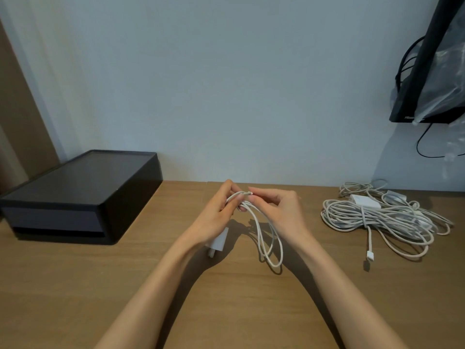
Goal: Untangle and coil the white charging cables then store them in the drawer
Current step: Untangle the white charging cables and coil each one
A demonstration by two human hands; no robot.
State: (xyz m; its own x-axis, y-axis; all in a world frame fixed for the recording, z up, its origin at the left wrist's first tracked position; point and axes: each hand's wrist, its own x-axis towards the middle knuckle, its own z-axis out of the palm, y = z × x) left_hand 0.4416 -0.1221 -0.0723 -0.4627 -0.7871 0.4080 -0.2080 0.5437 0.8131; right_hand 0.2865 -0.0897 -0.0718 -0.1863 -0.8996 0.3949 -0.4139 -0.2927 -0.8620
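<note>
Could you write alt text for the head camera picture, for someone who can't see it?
A person's left hand grips a looped white charging cable over a wooden desk while the right hand pinches its top. A white plug adapter shows by the left wrist; a pile of white cables sits right, a black drawer box left.

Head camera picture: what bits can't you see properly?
All in the head view:
- White cable: its top end is hidden by the fingers of the left hand and right hand holding it.
- White charger plug: partly behind the left wrist.
- Black drawer box: its own dark walls hide the inside.
- Cable pile: too tangled to count.
- Black screen: cut off by the right edge.
</note>
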